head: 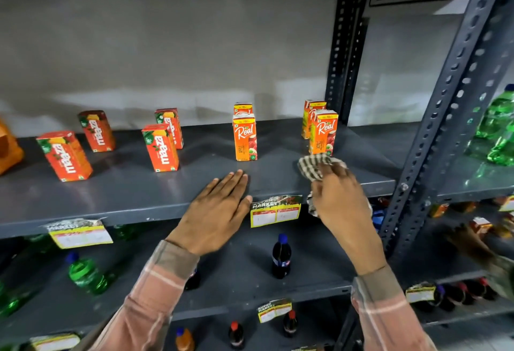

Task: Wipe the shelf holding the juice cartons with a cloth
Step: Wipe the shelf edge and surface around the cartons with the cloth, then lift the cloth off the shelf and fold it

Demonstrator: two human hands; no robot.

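Head view looks down on a grey metal shelf (125, 183) carrying small juice cartons. Four red cartons (160, 148) stand toward 9 o'clock, and orange cartons sit in two pairs, one pair (245, 137) near the middle and one pair (322, 132) toward 2 o'clock beside the dark slotted upright (445, 116). The left hand (219, 206) lies flat and open, palm down, on the front edge of the shelf, fingers together, holding nothing. The right hand (342, 200) is closed around a striped cloth (315, 165); a bunched part of the cloth pokes out past the fingertips and rests on the shelf just in front of the right-hand orange pair, and another fold hangs below the palm over the shelf edge. A yellow price tag (275, 213) hangs from the shelf lip between the two hands. At 6 o'clock, on the shelf below, stands a dark soda bottle (281, 257); green bottles (86, 274) lie toward 8 o'clock.
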